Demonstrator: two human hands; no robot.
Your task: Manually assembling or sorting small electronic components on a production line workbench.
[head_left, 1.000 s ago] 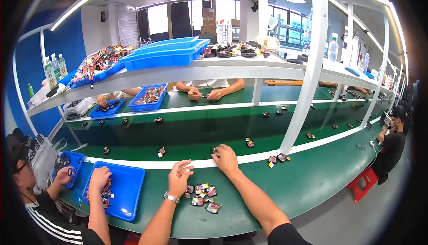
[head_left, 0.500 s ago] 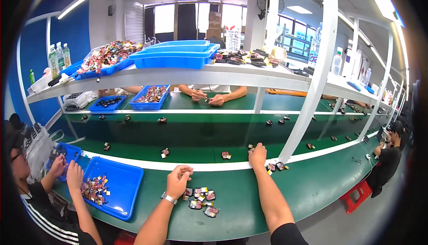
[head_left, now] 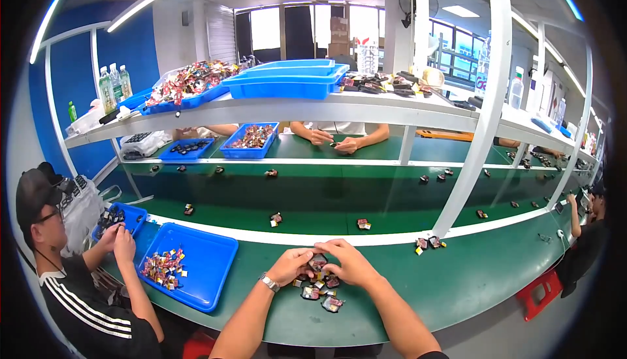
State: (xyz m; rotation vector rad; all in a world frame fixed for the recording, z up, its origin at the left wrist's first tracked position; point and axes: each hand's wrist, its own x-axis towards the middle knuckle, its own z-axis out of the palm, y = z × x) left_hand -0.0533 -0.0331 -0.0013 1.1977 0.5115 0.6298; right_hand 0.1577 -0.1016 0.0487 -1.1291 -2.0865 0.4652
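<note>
Over the green bench, my left hand [head_left: 292, 267], with a watch at its wrist, and my right hand [head_left: 349, 261] meet. Between their fingers is a small black electronic part [head_left: 319, 263] with a pinkish-silver face. Both hands are closed around its edges; some fingertips are hidden behind it. Directly below lies a loose group of similar parts [head_left: 311, 292], with yellow and white patches. One more part [head_left: 332, 304] sits nearest to me.
A blue tray [head_left: 225, 254] of small red-and-yellow pieces stands left, beside a co-worker [head_left: 78, 274] handling something small. Beyond a white rail [head_left: 261, 235], parts are spaced along a green conveyor belt [head_left: 320, 195]. A white post [head_left: 467, 156] rises right; blue bins [head_left: 281, 84] fill the shelf above.
My right hand has come back from the belt's edge to the group of parts. My left hand has joined it, and a part is now held between them. The view has shifted left.
</note>
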